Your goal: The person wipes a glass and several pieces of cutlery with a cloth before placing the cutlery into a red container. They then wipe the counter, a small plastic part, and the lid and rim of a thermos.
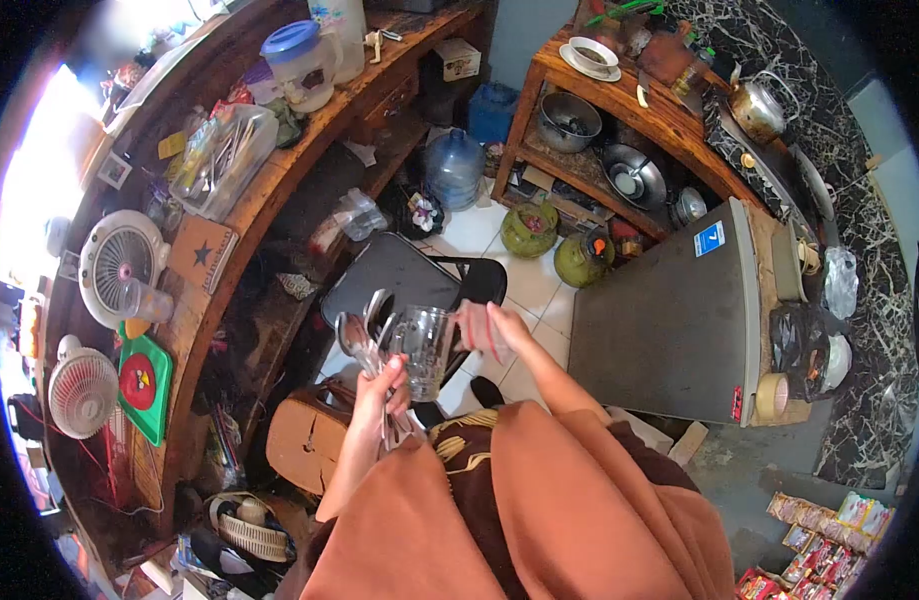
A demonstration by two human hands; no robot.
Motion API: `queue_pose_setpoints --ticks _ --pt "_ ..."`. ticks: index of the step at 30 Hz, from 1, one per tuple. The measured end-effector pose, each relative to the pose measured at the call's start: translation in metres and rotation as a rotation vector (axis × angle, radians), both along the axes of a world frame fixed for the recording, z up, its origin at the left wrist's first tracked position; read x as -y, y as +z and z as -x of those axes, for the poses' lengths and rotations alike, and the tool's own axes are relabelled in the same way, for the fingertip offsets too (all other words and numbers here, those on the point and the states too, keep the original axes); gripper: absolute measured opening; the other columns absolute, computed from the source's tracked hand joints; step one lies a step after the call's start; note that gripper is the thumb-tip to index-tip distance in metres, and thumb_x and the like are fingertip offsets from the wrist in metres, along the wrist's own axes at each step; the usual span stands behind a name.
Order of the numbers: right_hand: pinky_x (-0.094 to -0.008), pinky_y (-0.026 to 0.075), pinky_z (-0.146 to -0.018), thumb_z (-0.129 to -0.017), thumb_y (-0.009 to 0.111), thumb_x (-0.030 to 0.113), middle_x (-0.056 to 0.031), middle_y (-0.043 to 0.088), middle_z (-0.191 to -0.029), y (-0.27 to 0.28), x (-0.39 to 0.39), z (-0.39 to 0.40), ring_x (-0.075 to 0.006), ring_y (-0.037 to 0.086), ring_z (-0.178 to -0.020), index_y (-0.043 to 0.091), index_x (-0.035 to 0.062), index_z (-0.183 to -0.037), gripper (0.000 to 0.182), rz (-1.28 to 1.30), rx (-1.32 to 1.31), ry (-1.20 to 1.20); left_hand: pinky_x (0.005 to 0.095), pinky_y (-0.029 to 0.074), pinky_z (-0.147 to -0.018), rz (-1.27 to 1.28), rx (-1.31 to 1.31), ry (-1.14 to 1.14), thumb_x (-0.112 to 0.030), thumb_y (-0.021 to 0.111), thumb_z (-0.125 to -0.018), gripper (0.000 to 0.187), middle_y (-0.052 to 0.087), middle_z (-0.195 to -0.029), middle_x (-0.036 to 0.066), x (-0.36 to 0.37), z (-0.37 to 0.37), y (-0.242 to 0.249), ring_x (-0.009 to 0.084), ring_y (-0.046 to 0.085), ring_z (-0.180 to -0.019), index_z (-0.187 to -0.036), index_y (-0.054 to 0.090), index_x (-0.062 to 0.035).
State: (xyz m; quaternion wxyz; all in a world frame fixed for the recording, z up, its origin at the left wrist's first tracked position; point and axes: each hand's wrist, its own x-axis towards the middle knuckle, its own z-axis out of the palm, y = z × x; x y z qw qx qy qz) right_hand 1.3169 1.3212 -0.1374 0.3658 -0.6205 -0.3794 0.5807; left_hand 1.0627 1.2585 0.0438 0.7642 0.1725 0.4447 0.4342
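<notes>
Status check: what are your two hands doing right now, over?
Left hand grips a bunch of spoons. Right hand holds a glass mug beside them. Black chair just below; nothing between the hands.

Your left hand (379, 392) is covering the spoon handles (394, 425); your right hand (484, 330) is blurring behind the glass mug (424, 348). Snack packets (829, 545) are running off the frame's corner, labels unreadable.
</notes>
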Motion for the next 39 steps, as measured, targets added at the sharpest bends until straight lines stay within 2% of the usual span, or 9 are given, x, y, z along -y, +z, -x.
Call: queue_pose_setpoints --ticks 4,7,9,13,15,19,29,33,39 --pt "-0.0301 0.043 -0.060 -0.075 0.058 0.036 -0.0096 0.059 -0.069 0.060 0.033 -0.030 -0.0139 0.055 -0.066 0.060 -0.0011 -0.081 0.037 0.035 0.679 0.520 0.0206 0.026 -0.031 0.017 -0.018 -0.114 -0.024 0.058 -0.080 0.024 0.040 -0.055 -0.002 -0.021 -0.020 0.001 0.0050 0.029 -0.033 -0.087 0.050 -0.0020" --pt "-0.0292 0.043 -0.059 -0.076 0.058 0.035 -0.0087 0.058 -0.070 0.073 0.041 -0.049 -0.0113 0.053 -0.067 0.059 -0.0008 -0.081 0.036 0.248 0.576 0.321 0.0210 0.025 -0.031 0.000 0.058 -0.191 -0.023 0.057 -0.080 0.023 0.040 -0.054 -0.002 -0.038 -0.044 -0.010 0.0051 0.029 -0.033 -0.087 0.050 -0.0016" --pt "-0.0276 0.042 -0.059 -0.078 0.057 0.028 -0.0094 0.058 -0.069 0.090 0.042 -0.056 -0.0092 0.051 -0.066 0.058 -0.0015 -0.081 0.030 0.117 0.265 -0.189 0.0209 0.025 -0.032 -0.004 0.059 -0.234 -0.023 0.056 -0.081 0.023 0.039 -0.055 -0.002 -0.049 -0.066 -0.016 0.0054 0.029 -0.033 -0.088 0.049 -0.0019" --pt "-0.0255 0.041 -0.062 -0.082 0.053 0.020 -0.0062 0.058 -0.077 0.075 0.028 -0.077 -0.0076 0.049 -0.069 0.057 -0.0028 -0.084 0.024 -0.094 0.456 -0.453 0.0210 0.025 -0.033 0.015 0.104 -0.281 -0.022 0.054 -0.082 0.022 0.038 -0.056 -0.002 -0.065 -0.123 -0.035 0.0055 0.030 -0.034 -0.087 0.047 -0.0026" --pt "-0.0238 0.041 -0.067 -0.085 0.048 0.015 -0.0033 0.057 -0.083 0.071 0.011 -0.072 -0.0083 0.049 -0.074 0.056 -0.0034 -0.090 0.021 -0.452 0.122 -0.785 0.0212 0.026 -0.033 0.064 0.143 -0.267 -0.020 0.054 -0.082 0.021 0.038 -0.056 -0.001 -0.071 -0.156 -0.055 0.0057 0.030 -0.034 -0.088 0.046 -0.0022" --pt "-0.0254 0.039 -0.079 -0.085 0.046 0.010 -0.0053 0.056 -0.096 0.012 -0.009 -0.103 -0.0114 0.050 -0.087 0.052 -0.0039 -0.102 0.023 -0.466 -0.145 -0.974 0.0214 0.027 -0.033 0.123 0.224 -0.249 -0.016 0.052 -0.083 0.017 0.036 -0.054 0.000 -0.086 -0.219 -0.098 0.0066 0.030 -0.033 -0.090 0.045 -0.0024" --pt "-0.0279 0.037 -0.081 -0.085 0.042 0.009 -0.0079 0.054 -0.100 -0.045 -0.021 -0.211 -0.0138 0.049 -0.089 0.050 -0.0052 -0.103 0.024 -0.238 0.069 -0.859 0.0229 0.027 -0.033 0.223 0.209 -0.310 -0.021 0.056 -0.081 0.024 0.036 -0.052 0.000 -0.146 -0.327 -0.178 0.0082 0.031 -0.033 -0.091 0.044 -0.0026" --pt "-0.0313 0.030 -0.090 -0.082 0.043 0.009 -0.0098 0.042 -0.116 -0.065 -0.023 -0.221 -0.0169 0.041 -0.105 0.053 -0.0035 -0.098 0.022 -0.277 0.097 -0.807 0.0227 0.027 -0.032 0.228 0.194 -0.299 -0.020 0.054 -0.082 0.023 0.036 -0.052 0.000 -0.160 -0.342 -0.180 0.0084 0.031 -0.032 -0.091 0.044 -0.0018" --pt "-0.0329 0.026 -0.094 -0.085 0.042 0.025 -0.0092 0.045 -0.115 -0.047 -0.043 -0.195 -0.0191 0.038 -0.109 0.029 -0.0023 -0.121 0.047 -0.383 -0.139 -0.751 0.0228 0.027 -0.031 0.222 0.247 -0.258 -0.021 0.052 -0.083 0.021 0.037 -0.055 0.000 -0.167 -0.338 -0.165 0.0076 0.030 -0.031 -0.091 0.045 -0.0019"
